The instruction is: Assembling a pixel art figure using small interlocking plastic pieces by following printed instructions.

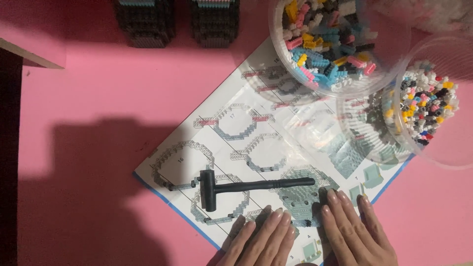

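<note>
Both my hands lie flat, fingers together, on the near edge of a printed instruction sheet (231, 143) that shows ring-shaped brick layers. My left hand (261, 241) presses the sheet's lower part, holding nothing. My right hand (357, 229) rests beside it, fingertips touching a pale blue-grey brick assembly (298, 194) that sits on the sheet. A small black mallet (236, 188) lies across the sheet just beyond my left fingertips, its handle pointing right over the assembly.
Two clear round tubs of tiny mixed-colour bricks stand at the far right: a large tub (330, 42) and a second tub (428, 106). Two dark brick stacks (145, 22) (214, 22) sit at the far edge. The surface is pink; a dark gap runs along the left.
</note>
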